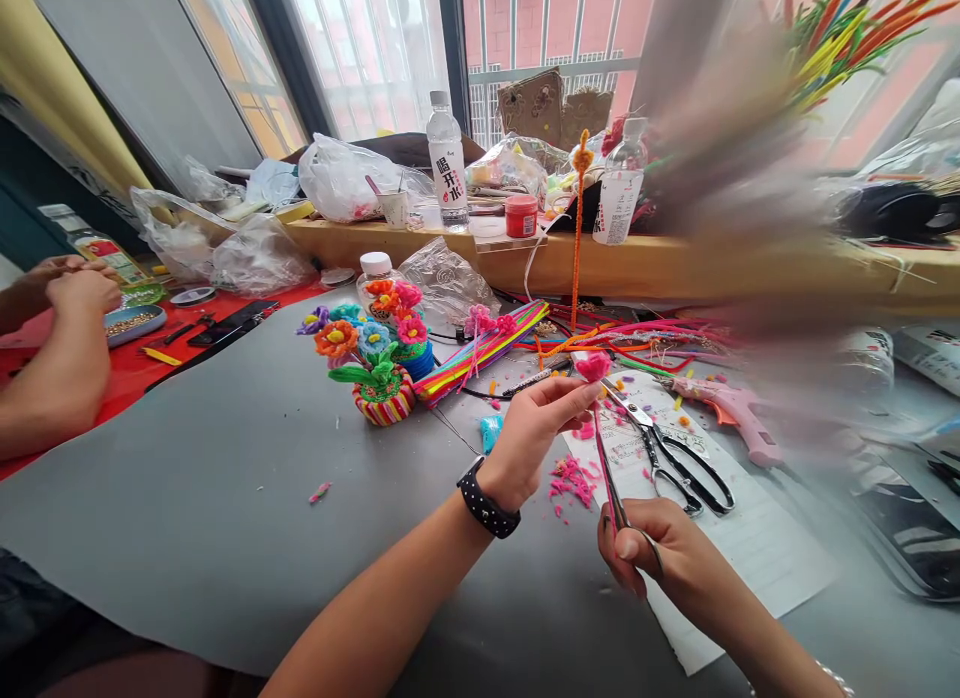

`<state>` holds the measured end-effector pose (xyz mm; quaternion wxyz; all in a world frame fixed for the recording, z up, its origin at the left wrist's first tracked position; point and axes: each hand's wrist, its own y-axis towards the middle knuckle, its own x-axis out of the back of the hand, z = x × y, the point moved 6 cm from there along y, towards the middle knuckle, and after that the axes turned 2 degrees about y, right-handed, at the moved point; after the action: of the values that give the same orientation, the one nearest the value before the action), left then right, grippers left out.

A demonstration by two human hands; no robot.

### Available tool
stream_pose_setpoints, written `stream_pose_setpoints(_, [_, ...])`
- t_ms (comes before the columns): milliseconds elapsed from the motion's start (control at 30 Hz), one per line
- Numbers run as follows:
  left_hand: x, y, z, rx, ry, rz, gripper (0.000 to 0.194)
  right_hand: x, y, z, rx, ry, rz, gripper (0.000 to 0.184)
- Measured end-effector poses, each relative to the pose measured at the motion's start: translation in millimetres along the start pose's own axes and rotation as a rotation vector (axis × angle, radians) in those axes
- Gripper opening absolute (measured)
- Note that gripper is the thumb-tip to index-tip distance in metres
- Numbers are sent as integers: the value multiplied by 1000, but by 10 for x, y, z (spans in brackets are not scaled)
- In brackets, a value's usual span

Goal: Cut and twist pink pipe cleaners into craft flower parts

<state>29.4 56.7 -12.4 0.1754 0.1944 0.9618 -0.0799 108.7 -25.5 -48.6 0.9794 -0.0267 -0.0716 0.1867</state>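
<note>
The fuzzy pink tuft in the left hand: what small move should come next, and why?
Probably a small snip at the fuzzy pink tuft: the left hand holds it, the right hand grips slender silver metal scissors pointing up toward it, and loose pink fluffy clippings on the smooth grey tabletop suggest trimming.

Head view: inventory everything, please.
Fuzzy piece: one, pink, centre-right
Slim scissors: one, silver, lower right
Large scissors: one, black-handled, on paper
Glue gun: one, pink, table right
Potted bouquets: two, multicoloured, table centre
Pipe cleaners: many, multicoloured, table
Clippings: many, mixed, table
Labelled bottles: two, clear, ledge
Jar: one, red, ledge
Plastic bags: several, translucent, ledge
Other person's hands: two, bare, far left
Left hand: one, bare, on fuzzy piece
Right hand: one, bare, on slim scissors
</note>
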Motion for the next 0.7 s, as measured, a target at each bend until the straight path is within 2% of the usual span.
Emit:
stream_pose_setpoints(333, [-9, -10, -3, -4, -24, -4, 19, 52, -10, 5, -38, -5, -52, 58])
stream_pose_setpoints(533, [-26, -23, -33, 21, -14, 34, 19, 73, -18, 65, 34, -45, -23, 67])
stream_pose_setpoints(700, [-78, -40, -15, 54, 2, 78, 19, 8, -22, 135, 86, -198, 24, 62])
